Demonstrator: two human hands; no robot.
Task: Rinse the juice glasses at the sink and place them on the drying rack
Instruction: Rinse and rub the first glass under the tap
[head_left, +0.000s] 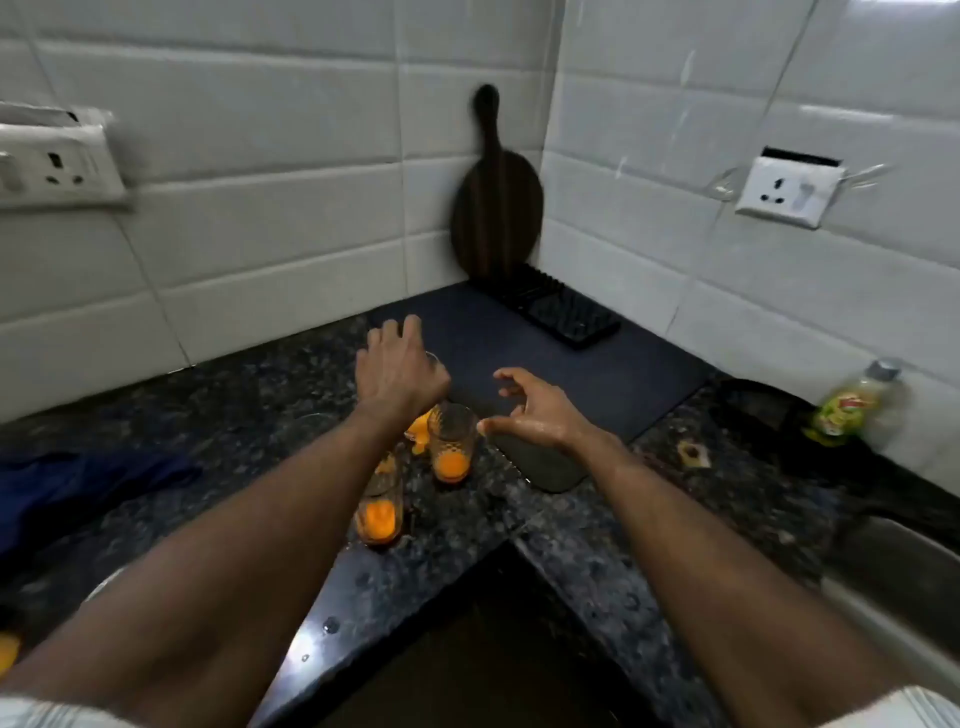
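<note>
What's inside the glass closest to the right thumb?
Orange juice residue at the bottom of the patterned glass; above that it looks empty. The neighbouring glass is mostly hidden by the left hand and wrist; only orange shows.

"Where is the camera looking from?"

"From the person's head. They stand at the inner corner of the L-shaped counter (249, 415), and it faces forward and down, towards the far corner where the tiled walls (270, 234) meet behind the chopping board (496, 208)."

"How near is it?"

"Near. Both forearms (234, 530) rise from the bottom edge, and the left hand (400, 371) and right hand (540, 410) land mid-frame over the counter."

"And how wide?"

"Very. The tile lines bow, and it takes in the left-wall socket (57, 163), the right-wall socket (784, 195) and the sink (883, 561) at the right edge. The picture is a little smeared."

"Is any of it shared with another view?"

"This is the only view."
</note>
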